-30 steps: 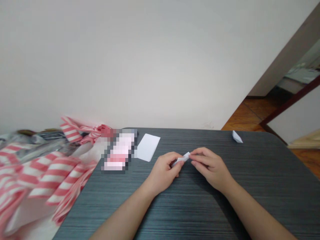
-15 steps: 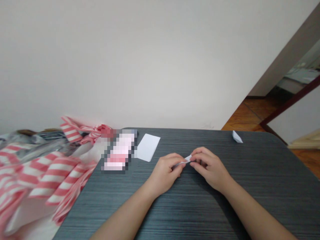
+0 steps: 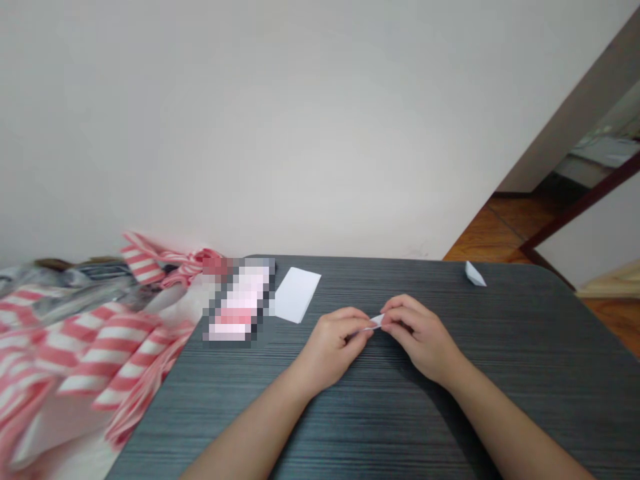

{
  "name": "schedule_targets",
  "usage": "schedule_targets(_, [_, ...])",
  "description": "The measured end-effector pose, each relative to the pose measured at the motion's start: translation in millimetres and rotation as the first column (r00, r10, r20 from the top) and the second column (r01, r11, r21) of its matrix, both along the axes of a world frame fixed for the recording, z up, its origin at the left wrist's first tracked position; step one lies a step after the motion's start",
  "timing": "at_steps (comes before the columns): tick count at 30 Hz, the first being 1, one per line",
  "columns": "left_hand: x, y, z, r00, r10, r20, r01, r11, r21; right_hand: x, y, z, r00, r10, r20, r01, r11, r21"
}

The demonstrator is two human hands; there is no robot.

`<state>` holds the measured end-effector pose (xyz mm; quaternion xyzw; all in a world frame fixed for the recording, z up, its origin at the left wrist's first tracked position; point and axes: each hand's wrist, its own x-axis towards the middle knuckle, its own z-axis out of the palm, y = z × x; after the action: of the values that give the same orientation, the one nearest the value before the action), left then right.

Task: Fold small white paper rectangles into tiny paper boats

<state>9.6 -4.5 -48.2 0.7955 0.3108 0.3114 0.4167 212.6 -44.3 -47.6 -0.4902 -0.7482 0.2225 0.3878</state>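
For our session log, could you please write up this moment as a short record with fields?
Left hand: pinching a narrow white paper strip
Right hand: pinching the same strip, fingers close to the left hand
Surface: dark grey wood-grain table
Left of hands: white paper sheet, pixelated item
Far table edge: small folded white paper piece
Beside table: red-and-white striped material

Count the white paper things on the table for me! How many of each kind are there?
Flat white paper sheet: 1
Small folded paper piece: 1
Folded paper strip, pinched between the left hand and the right hand: 1
Total: 3
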Motion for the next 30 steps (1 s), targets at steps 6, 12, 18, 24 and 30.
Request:
schedule_targets(6, [-0.1,-0.4,1.2,1.000,0.000,0.008,0.000,1.000,0.000,-1.3,-0.4,0.8,1.000,-0.002,-0.003,0.002,1.000,0.004])
schedule_targets(12, [0.7,-1.1,1.0,1.000,-0.009,0.028,0.009,1.000,0.008,-2.1,-1.2,2.9,1.000,-0.020,0.008,0.020,1.000,0.006])
schedule_targets(18, [0.6,-1.1,-1.6,0.999,-0.018,0.037,0.017,0.999,0.029,-2.3,-1.7,2.1,1.000,0.009,0.025,-0.009,1.000,0.001])
schedule_targets(24, [0.8,-1.0,1.5,1.000,0.006,-0.004,-0.006,1.000,0.000,-4.1,-1.6,1.8,1.000,0.009,0.008,-0.009,1.000,-0.008])
schedule_targets(30, [-0.6,-1.1,0.0,1.000,0.014,0.017,-0.014,1.000,-0.008,-5.5,-2.0,-0.6,1.000,-0.016,-0.018,0.016,1.000,-0.011])
